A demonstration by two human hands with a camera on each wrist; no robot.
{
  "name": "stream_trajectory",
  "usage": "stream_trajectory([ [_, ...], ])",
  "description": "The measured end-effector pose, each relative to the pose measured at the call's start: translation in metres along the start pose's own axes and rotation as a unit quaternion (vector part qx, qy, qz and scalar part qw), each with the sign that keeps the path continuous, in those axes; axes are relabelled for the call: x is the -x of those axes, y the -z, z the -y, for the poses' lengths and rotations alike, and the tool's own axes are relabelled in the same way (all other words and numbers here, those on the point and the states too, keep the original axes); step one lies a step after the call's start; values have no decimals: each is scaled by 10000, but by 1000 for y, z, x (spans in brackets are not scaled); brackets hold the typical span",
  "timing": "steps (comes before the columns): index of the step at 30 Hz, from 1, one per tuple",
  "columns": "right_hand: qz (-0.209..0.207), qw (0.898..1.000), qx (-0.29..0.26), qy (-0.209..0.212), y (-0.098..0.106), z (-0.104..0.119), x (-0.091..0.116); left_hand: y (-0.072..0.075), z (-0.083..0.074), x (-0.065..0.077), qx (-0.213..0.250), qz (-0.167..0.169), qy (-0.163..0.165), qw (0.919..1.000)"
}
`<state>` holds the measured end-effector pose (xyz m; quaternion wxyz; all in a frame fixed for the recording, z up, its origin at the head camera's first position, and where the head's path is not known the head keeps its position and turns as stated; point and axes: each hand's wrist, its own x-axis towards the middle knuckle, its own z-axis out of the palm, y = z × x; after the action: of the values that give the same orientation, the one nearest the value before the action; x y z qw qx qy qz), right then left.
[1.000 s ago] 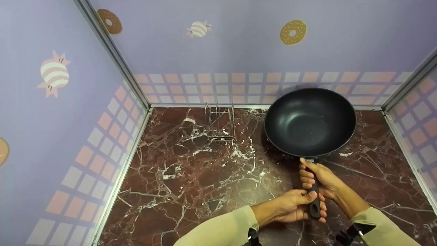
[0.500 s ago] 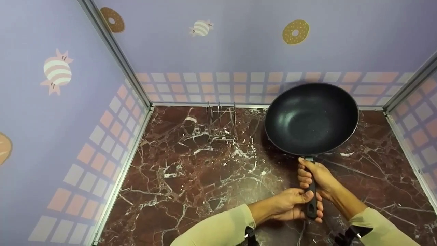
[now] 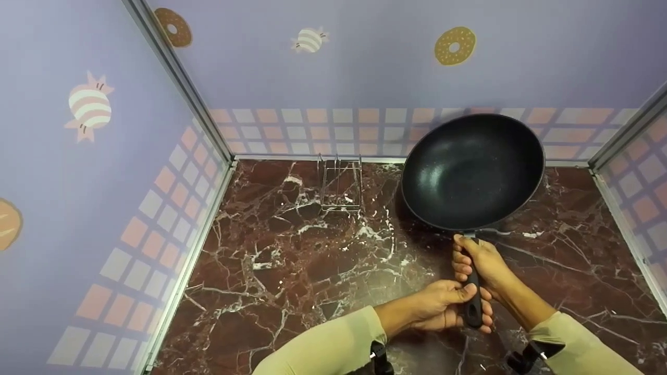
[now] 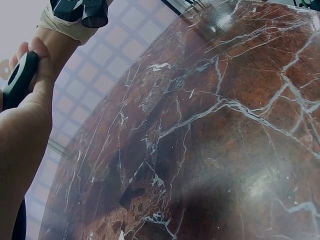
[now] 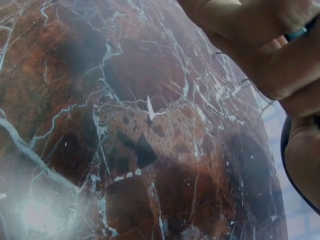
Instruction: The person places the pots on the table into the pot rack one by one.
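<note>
A black wok (image 3: pixel 471 172) is tilted at the back right of the counter in the head view, its dark inside facing the camera and its far rim overlapping the tiled wall band. My right hand (image 3: pixel 487 263) grips the handle close to the pan, thumb along the top. Lower on the same black handle (image 3: pixel 473 312), my left hand (image 3: pixel 443 307) holds the end, thumb on top and fingertips showing on the far side. In the left wrist view the looped handle end (image 4: pixel 21 80) lies in that hand. Curled fingers (image 5: pixel 265 55) fill the right wrist view's upper right corner.
A small wire rack (image 3: pixel 341 209) stands left of the wok near the back wall. The counter (image 3: pixel 312 281) is glossy red-brown marble pattern. Purple printed panels (image 3: pixel 365 62) with metal edges enclose it at the back, left and right.
The wok has tipped up further, its far rim rising higher against the back wall. Both hands have shifted slightly up and left with the handle, keeping their grip.
</note>
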<state>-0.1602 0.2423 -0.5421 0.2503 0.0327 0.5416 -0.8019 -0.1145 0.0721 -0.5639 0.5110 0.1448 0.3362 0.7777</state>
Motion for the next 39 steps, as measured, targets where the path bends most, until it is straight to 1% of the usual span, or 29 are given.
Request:
stream_trajectory([
  [4, -463, 9986, 233, 118, -8, -2, -4, -1, -3, 2, 58, -126, 10, 9999],
  [9, -834, 9959, 303, 200, -17, -1, -9, 0, -11, 9, -199, -328, -12, 9993],
  [13, -1071, 9925, 494, 321, -23, 2, -10, 1, -16, 12, -390, -378, -10, 9985],
  [18, -1219, 9889, 725, 436, -31, 4, -13, 2, -23, 15, -548, -380, -3, 9978],
  [27, -1438, 9845, 882, 481, -45, 6, -19, 2, -30, 22, -662, -494, -95, 9965],
  [32, -1513, 9822, 993, 507, -52, 7, -22, 3, -31, 25, -655, -567, -115, 9962],
  [39, -1533, 9788, 1249, 536, -60, 8, -26, 5, -36, 33, -565, -566, 10, 9968],
])
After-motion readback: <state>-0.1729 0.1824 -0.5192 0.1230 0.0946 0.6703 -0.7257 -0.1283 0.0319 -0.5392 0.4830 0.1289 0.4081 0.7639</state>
